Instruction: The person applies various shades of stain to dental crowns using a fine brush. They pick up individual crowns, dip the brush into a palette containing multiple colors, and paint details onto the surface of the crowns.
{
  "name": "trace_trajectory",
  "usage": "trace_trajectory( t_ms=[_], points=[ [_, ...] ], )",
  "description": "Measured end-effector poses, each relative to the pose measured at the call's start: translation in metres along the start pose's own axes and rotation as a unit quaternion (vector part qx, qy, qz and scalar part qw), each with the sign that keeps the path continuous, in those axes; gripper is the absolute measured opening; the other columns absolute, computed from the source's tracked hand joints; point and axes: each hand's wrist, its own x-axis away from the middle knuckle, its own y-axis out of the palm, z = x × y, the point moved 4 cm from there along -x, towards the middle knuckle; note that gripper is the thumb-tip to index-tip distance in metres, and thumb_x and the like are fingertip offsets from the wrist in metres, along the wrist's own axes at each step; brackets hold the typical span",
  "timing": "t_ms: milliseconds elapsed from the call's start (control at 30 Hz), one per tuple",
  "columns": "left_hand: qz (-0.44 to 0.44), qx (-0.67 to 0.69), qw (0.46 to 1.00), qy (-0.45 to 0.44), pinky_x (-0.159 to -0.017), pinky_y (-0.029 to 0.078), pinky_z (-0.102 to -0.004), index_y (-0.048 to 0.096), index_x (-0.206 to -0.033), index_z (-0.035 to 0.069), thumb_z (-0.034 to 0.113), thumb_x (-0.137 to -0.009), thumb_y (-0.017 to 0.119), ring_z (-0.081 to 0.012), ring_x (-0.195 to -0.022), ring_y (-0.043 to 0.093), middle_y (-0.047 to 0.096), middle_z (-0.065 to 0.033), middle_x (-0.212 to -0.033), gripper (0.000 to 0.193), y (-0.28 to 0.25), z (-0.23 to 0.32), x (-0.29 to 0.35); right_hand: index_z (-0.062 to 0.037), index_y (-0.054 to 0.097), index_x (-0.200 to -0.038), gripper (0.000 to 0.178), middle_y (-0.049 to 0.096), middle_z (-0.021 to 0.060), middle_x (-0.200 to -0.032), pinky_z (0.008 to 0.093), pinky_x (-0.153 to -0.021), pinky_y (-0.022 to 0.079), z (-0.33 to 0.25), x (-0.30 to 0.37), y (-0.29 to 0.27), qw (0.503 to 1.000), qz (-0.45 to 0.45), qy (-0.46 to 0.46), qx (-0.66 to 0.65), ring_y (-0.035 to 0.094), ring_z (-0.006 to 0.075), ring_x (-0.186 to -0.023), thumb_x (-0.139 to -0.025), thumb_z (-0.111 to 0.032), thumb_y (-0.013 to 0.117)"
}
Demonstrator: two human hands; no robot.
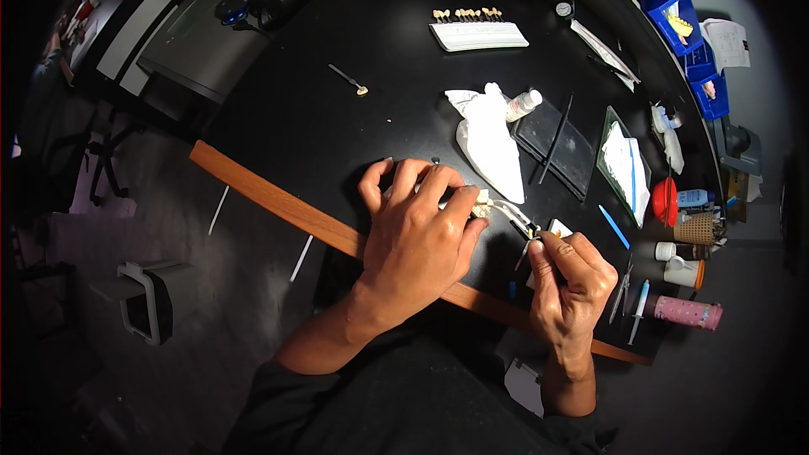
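My left hand (415, 232) is curled, palm down, near the table's wooden edge. Between its thumb and forefinger shows a cream piece that looks like a dental cast (482, 204); my fingers hide the rest. A thin, pale curved piece (511, 214) extends from beside the cast toward my right hand (576, 276). That hand pinches something small and dark-tipped between thumb and forefinger, too small to make out. Just behind its fingertips lies a small white block (558, 227). A crumpled white tissue (493, 147) lies beyond my left hand.
Toward the back stands a white rack (479, 35) of tooth-shaped tabs. One loose tab (361, 89) lies left. At right are a small bottle (524, 104), a dark slab (554, 147) with a brush across it, a glass plate (624, 164) and a syringe (640, 312). Wooden edging (278, 199) borders the table.
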Motion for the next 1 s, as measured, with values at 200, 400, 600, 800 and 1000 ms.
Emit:
trace_trajectory(
  t_ms=[200,400,600,800,1000],
  points=[
    [0.0,0.0,1.0,-0.001,-0.106,0.03,-0.0491,0.079,-0.1,0.011,0.023,-0.076,0.088,-0.0214,-0.108,0.057,0.067,0.0009,-0.102,0.028,0.001,0.0,0.001,0.0072,0.075,-0.093,0.008,0.058,0.0094,-0.065,0.0309,-0.049,0.039,-0.001,0.001,-0.005,1.0,0.017,0.011,-0.002,0.054,0.0164,-0.051,-0.085,0.007,0.075],
    [-0.003,-0.001,1.0,0.006,-0.106,0.03,-0.0489,0.079,-0.101,0.01,0.025,-0.074,0.089,-0.0217,-0.108,0.057,0.068,0.0,-0.103,0.032,-0.002,0.004,-0.001,0.0076,0.073,-0.095,0.008,0.059,0.0125,-0.07,0.032,-0.053,0.04,0.011,0.014,-0.019,0.996,0.058,0.063,-0.014,0.053,0.0192,-0.055,-0.088,0.005,0.073],
    [-0.013,-0.024,1.0,0.009,-0.106,0.027,-0.0477,0.08,-0.101,0.009,0.029,-0.072,0.09,-0.022,-0.11,0.056,0.067,-0.0001,-0.104,0.037,0.0,0.006,-0.002,0.0045,0.073,-0.092,0.009,0.059,0.0129,-0.08,0.0348,-0.059,0.045,0.008,0.042,-0.02,0.995,-0.016,0.09,-0.041,0.059,0.0242,-0.065,-0.083,0.004,0.077],
    [0.019,-0.032,0.999,0.028,-0.107,0.023,-0.0497,0.08,-0.097,0.01,0.032,-0.073,0.089,-0.022,-0.11,0.056,0.072,0.0006,-0.1,0.034,0.0,0.008,-0.003,0.0027,0.074,-0.099,0.02,0.059,0.011,-0.081,0.0401,-0.068,0.045,0.002,0.065,-0.007,0.994,-0.058,0.07,-0.066,0.058,0.0275,-0.075,-0.081,-0.002,0.082],
    [0.049,-0.041,0.998,0.024,-0.107,0.022,-0.0507,0.08,-0.092,0.009,0.037,-0.071,0.091,-0.021,-0.107,0.057,0.073,-0.0025,-0.085,0.037,-0.019,0.021,-0.009,-0.0036,0.074,-0.101,0.021,0.06,0.0073,-0.08,0.0405,-0.07,0.039,-0.001,0.071,0.008,0.998,-0.038,-0.003,-0.054,0.057,0.0254,-0.074,-0.083,-0.011,0.082]
  ],
)
